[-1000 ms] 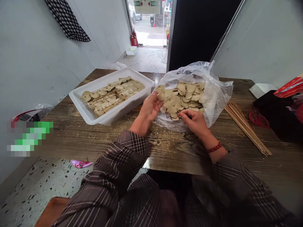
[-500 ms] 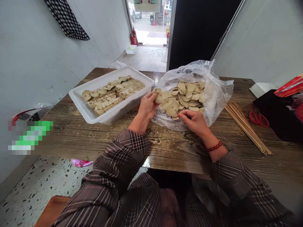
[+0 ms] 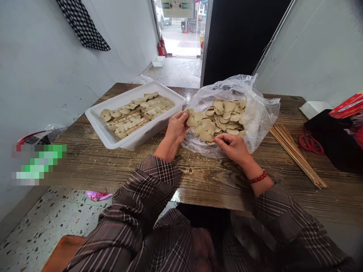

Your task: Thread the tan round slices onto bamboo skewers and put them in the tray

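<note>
A bamboo skewer threaded with thin beige round slices [image 3: 205, 130] spans the gap between my two hands. My left hand [image 3: 176, 127] pinches the upper left end of it, thumb and fingers on the last slice. My right hand [image 3: 233, 146] is closed around the skewer's lower right end, most of which its fingers hide. Just behind it, a clear plastic bag [image 3: 258, 117] lies open with a heap of loose slices [image 3: 227, 113] inside. To the left, a white tray [image 3: 100, 132] holds several filled skewers [image 3: 138, 113].
Bare bamboo skewers [image 3: 299, 155] lie bundled at the right of the wooden table [image 3: 193, 185]. Beyond them are red scissors [image 3: 309, 142] and a black box [image 3: 331, 136] with red packets. Walls stand at both sides, and a doorway opens ahead.
The camera view has shifted slightly. Both hands keep nearly the same position on the slice-laden skewer, and the tray and bag have not moved.
</note>
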`<state>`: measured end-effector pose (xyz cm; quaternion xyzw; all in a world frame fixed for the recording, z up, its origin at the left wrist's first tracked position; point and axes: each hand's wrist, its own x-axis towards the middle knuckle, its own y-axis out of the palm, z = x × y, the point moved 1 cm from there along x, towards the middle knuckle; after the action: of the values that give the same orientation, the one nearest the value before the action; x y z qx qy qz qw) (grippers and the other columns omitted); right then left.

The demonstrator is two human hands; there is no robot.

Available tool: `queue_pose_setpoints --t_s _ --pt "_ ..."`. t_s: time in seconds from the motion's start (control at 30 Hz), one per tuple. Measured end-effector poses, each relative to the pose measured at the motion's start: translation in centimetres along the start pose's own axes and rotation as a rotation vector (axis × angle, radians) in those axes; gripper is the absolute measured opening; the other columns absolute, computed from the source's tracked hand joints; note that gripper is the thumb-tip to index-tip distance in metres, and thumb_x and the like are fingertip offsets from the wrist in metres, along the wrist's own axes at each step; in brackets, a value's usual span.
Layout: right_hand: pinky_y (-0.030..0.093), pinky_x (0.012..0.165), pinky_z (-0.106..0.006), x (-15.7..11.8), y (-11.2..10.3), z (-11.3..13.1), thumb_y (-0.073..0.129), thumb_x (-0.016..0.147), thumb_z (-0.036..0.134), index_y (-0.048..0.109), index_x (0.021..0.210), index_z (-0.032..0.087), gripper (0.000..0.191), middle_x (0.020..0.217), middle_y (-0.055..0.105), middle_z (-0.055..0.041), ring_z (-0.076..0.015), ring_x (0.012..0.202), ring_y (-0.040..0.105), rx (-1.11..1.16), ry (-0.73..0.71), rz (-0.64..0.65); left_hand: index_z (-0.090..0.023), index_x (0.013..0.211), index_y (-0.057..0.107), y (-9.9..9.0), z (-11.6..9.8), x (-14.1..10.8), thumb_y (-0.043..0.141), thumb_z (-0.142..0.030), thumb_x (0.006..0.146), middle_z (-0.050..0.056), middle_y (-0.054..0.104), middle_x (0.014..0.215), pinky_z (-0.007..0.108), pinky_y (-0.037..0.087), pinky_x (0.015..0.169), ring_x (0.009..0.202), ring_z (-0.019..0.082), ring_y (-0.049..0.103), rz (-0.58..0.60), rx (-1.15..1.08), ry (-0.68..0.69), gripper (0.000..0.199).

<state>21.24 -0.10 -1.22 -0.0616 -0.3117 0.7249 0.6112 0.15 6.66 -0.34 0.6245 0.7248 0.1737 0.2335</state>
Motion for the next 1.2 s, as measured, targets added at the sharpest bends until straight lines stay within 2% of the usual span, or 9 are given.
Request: queue_pose_setpoints --t_s 0.2,0.43,0.53,0.67,0.77,0.9,1.07,1.2 --pt "0.038 0.056 -0.026 0.0 -0.1 0.2 0.058 0.086 0.038 0.071 0.075 0.017 0.027 0.057 0.061 -0.0003 -0.0143 0.058 0.055 0.005 0.008 -0.01 -0.015 0.074 0.068 0.3 -0.1 -0.4 0.079 -0.025 0.071 0.0 0.068 0.065 0.02 0.05 0.056 0.057 0.009 0.06 0.051 0.04 0.008 0.015" --pt "0.039 0.057 -0.026 0.0 0.0 0.1 0.057 0.086 0.035 0.071 0.076 0.017 0.025 0.062 0.065 -0.0017 -0.015 0.061 0.058 -0.015 0.008 -0.02 -0.013 0.077 0.068 0.7 -0.6 -0.9 0.076 -0.021 0.074 0.0 0.068 0.065 0.021 0.051 0.054 0.054 0.01 0.059 0.076 0.079 -0.073 0.012" --pt "0.04 0.059 -0.026 0.0 0.1 -0.1 0.056 0.087 0.033 0.073 0.083 0.017 0.024 0.067 0.068 -0.0025 -0.0151 0.063 0.059 -0.041 -0.009 -0.008 -0.013 0.079 0.067 0.8 -0.7 -1.0 0.074 -0.021 0.075 0.001 0.068 0.065 0.02 0.05 0.052 0.054 0.009 0.059 0.089 0.082 -0.071 0.011" --pt "0.041 0.061 -0.026 0.1 0.0 -0.4 0.055 0.086 0.033 0.074 0.089 0.015 0.026 0.073 0.069 -0.0036 -0.0142 0.064 0.057 -0.011 -0.005 -0.068 -0.014 0.09 0.066 0.8 -0.8 -1.0 0.069 -0.028 0.082 0.004 0.071 0.076 0.023 0.054 0.061 0.062 0.011 0.065 0.118 0.088 -0.049 0.016" --pt "0.038 0.056 -0.025 0.2 -0.4 -0.8 0.055 0.085 0.034 0.074 0.091 0.014 0.028 0.066 0.063 -0.0012 -0.0121 0.058 0.05 0.038 0.04 -0.166 -0.014 0.093 0.064 0.7 -0.3 -1.1 0.068 -0.032 0.083 0.006 0.072 0.083 0.026 0.055 0.07 0.068 0.013 0.068 0.136 0.171 -0.045 0.021" --pt "0.036 0.052 -0.023 0.4 -0.9 -1.0 0.057 0.083 0.035 0.074 0.089 0.014 0.028 0.057 0.056 0.0022 -0.0103 0.053 0.045 0.094 0.092 -0.263 -0.013 0.089 0.066 0.9 0.9 -1.2 0.068 -0.028 0.08 0.007 0.072 0.085 0.024 0.05 0.067 0.068 0.011 0.065 0.287 0.479 0.03 0.017" --pt "0.037 0.05 -0.022 0.7 -1.3 -1.0 0.058 0.082 0.033 0.074 0.087 0.015 0.025 0.057 0.058 0.0019 -0.0101 0.052 0.047 0.137 0.116 -0.347 -0.016 0.086 0.074 1.8 2.1 -2.0 0.065 -0.019 0.075 0.004 0.07 0.082 0.028 0.047 0.073 0.072 0.015 0.06 0.547 1.08 0.344 0.015" --pt "0.038 0.05 -0.022 0.7 -1.2 -1.0 0.058 0.082 0.033 0.074 0.087 0.015 0.024 0.064 0.063 -0.0001 -0.0102 0.053 0.05 0.162 0.114 -0.346 -0.02 0.089 0.078 2.3 2.6 -2.9 0.059 -0.016 0.074 0.009 0.068 0.091 0.036 0.047 0.085 0.089 0.022 0.061 0.807 1.276 0.567 0.023"
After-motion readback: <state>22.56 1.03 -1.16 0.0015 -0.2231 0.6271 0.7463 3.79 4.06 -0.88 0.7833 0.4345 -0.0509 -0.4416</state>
